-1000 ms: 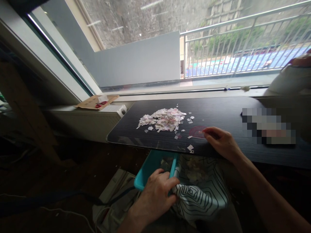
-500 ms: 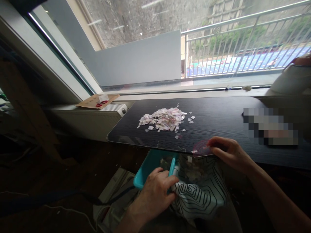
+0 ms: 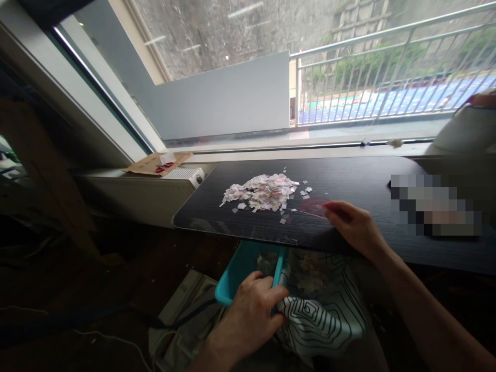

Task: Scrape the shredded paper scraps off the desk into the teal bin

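My right hand pinches one end of a clear pinkish protractor, holding it low over the dark tabletop. To its left lies a heap of small cut paper pieces, with several loose bits around its right side. Below the table's front edge, my left hand grips the near rim of a turquoise plastic bin. Its fingers also press on a white cloth with black wavy lines, spread beside the bin. Some paper scraps show inside the bin.
A blurred-out object lies at the table's right. On the left sill, brown cardboard carries red-handled scissors, beside a white radiator. A window stands behind the table. A white bag-like thing sits at the far right.
My right hand has lifted the protractor from the table's front edge and moved it back over the tabletop, closer to the paper heap. My left hand stays on the bin rim.
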Tool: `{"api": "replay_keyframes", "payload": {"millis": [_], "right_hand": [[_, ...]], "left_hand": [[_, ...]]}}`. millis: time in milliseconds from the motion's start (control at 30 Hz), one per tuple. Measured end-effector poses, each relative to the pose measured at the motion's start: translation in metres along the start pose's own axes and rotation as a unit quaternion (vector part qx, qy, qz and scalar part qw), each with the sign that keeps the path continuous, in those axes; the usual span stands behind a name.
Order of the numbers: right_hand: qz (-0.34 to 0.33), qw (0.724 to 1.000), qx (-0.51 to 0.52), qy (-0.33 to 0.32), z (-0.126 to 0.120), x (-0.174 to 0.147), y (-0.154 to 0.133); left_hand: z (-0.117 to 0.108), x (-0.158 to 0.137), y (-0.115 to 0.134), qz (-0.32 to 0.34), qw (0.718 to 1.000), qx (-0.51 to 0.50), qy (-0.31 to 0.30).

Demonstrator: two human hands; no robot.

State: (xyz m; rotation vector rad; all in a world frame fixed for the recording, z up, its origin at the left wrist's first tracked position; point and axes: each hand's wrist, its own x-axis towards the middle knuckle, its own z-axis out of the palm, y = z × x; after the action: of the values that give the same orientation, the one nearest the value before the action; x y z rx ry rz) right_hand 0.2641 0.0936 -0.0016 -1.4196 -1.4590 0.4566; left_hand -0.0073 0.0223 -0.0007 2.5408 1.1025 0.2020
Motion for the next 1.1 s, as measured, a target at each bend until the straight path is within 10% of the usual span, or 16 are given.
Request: {"api": "replay_keyframes", "payload": {"millis": [333, 1100], "right_hand": [[0.006, 0.997, -0.062, 0.043, 0.015, 0.017, 0.003], [-0.123, 0.986, -0.047, -0.104, 0.025, 0.007, -0.006]], "left_hand": [[0.006, -0.004, 0.000, -0.005, 1.000, -0.016, 0.002], [0.006, -0.001, 0.004, -0.002, 1.000, 0.010, -0.013]]}}
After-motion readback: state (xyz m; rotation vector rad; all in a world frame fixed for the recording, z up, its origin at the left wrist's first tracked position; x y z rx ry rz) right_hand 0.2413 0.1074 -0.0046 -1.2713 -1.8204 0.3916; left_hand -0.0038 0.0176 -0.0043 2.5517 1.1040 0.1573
